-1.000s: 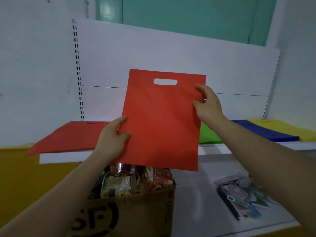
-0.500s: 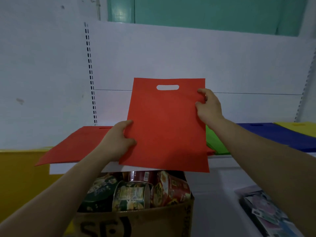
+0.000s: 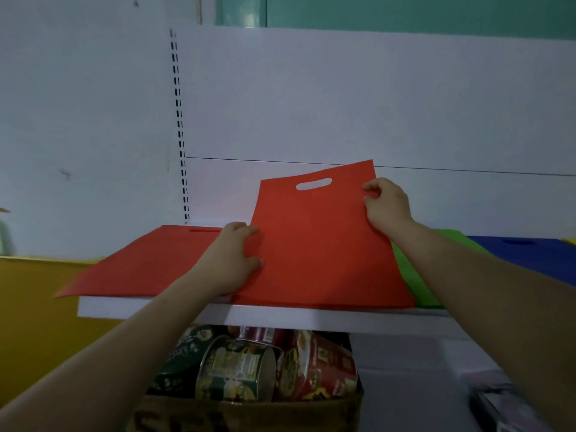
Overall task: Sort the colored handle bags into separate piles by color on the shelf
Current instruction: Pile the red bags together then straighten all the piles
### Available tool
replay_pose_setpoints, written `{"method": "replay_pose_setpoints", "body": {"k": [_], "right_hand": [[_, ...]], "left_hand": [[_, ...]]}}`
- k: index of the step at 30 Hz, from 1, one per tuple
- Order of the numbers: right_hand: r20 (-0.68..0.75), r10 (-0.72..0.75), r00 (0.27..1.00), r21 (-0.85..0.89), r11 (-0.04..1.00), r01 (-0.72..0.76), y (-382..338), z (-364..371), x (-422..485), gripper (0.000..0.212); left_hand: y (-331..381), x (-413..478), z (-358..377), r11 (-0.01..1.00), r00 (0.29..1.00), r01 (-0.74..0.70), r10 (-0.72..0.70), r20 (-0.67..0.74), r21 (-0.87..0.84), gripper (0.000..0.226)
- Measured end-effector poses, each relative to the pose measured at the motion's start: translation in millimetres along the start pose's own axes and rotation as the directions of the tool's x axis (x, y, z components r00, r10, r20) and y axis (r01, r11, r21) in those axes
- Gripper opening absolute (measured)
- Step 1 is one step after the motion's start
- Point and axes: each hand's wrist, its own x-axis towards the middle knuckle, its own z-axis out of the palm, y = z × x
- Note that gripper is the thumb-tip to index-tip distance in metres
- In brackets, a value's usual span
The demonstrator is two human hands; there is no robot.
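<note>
I hold a red handle bag [image 3: 321,241] tilted over the white shelf [image 3: 280,316], its lower edge at the shelf's front. My left hand [image 3: 232,257] grips its left edge, thumb on the front. My right hand [image 3: 388,205] pinches its upper right edge near the cut-out handle. Another red bag [image 3: 140,263] lies flat on the shelf to the left, partly under the held one. A green bag [image 3: 414,275] lies to the right, then a blue bag [image 3: 523,254], and a sliver of yellow bag [image 3: 570,240] at the far right edge.
Below the shelf stands a cardboard box [image 3: 249,413] full of instant-noodle cups [image 3: 237,369]. A yellow panel [image 3: 31,322] is at the lower left. Some packets [image 3: 505,410] lie on the lower surface at the right. The white slotted back panel [image 3: 343,104] rises behind the shelf.
Both hands have lowered the red bag from upright in the air down toward the shelf and tilted it back, beside the flat red bag. The view has moved closer and left.
</note>
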Motion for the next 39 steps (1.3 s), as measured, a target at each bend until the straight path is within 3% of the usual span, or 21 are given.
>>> {"method": "replay_pose_setpoints", "body": {"k": [6,11,18,21,28,39], "right_hand": [[0.254,0.059,0.965,-0.219,0.976,-0.002,17.8,16.3,3.2,0.048],[0.522,0.153,0.839,-0.416,0.905,0.094,29.6,20.9,-5.6,0.062],[0.713,0.21,0.669,-0.452,0.867,0.21,28.3,19.3,-17.5,0.071],[0.739,0.217,0.638,-0.463,0.852,0.246,28.3,24.1,-23.8,0.074],[0.739,0.186,0.648,-0.481,0.819,0.313,26.9,30.3,-27.7,0.063],[0.737,0.194,0.648,-0.49,0.813,0.314,29.6,30.5,-21.8,0.069]], "left_hand": [[3.6,1.9,7.3,0.992,0.992,0.038,-0.052,0.115,0.118,0.047],[8.2,-2.5,8.1,0.986,0.975,0.048,-0.081,0.205,0.159,0.048],[11.2,-19.2,3.3,0.994,0.905,-0.018,-0.03,0.424,0.109,0.077],[11.7,-20.6,3.3,0.991,0.903,-0.032,-0.029,0.428,0.133,0.08],[12.0,-20.3,5.2,0.98,0.922,-0.076,-0.002,0.387,0.186,0.067],[11.3,-26.2,6.6,0.979,0.921,-0.063,-0.018,0.39,0.195,0.074]]}}
